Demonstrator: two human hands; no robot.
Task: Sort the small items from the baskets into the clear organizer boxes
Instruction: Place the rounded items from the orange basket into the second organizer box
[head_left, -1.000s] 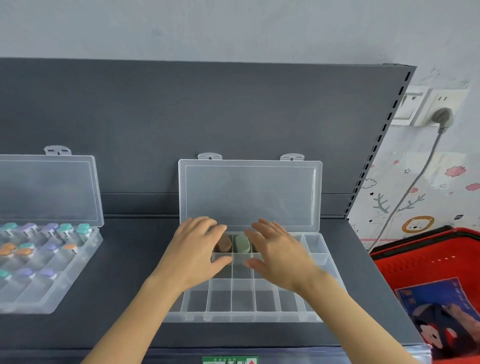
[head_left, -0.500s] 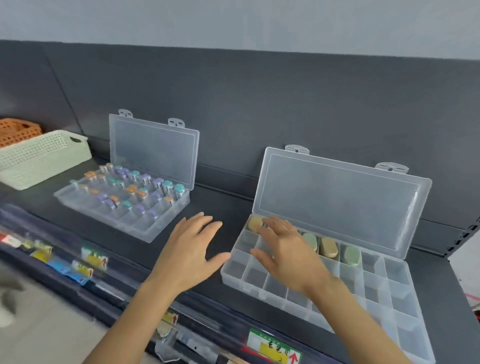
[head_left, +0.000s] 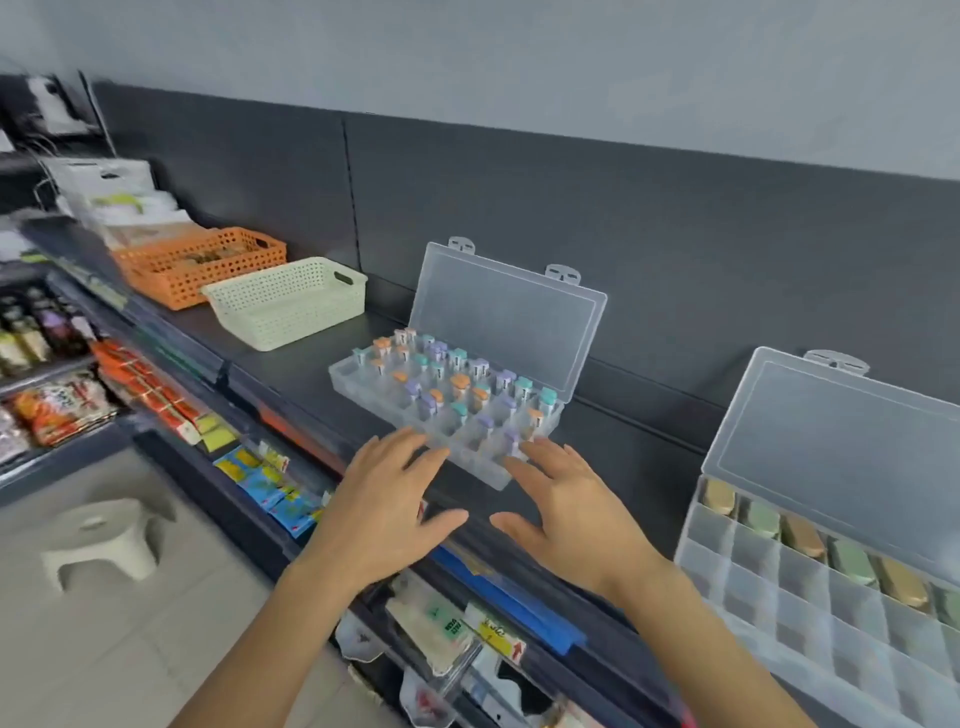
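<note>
Both hands have moved away from the right box and are now in front of the left box; the view has also turned to the left, so more of the shelf shows.

At the far left, a pale stool stands on the floor. On the shelf behind it is an orange basket with some brownish things inside, too blurred to name. Just beside it stands a cream basket.

Next comes the left box, its lid upright against the dark back panel. Its compartments hold many small capped items in orange, teal and purple.

The left hand is held palm down in front of this box, fingers straight and spread; its grip is wide and holds nothing. The right hand is beside it, also flat with a wide grip, holding nothing. Its fingertips reach the front corner of the left box, but I cannot tell if they touch it.

At the far right stands the right box, lid also up. A row of oval pieces, tan and pale green, fills its back compartments.
</note>
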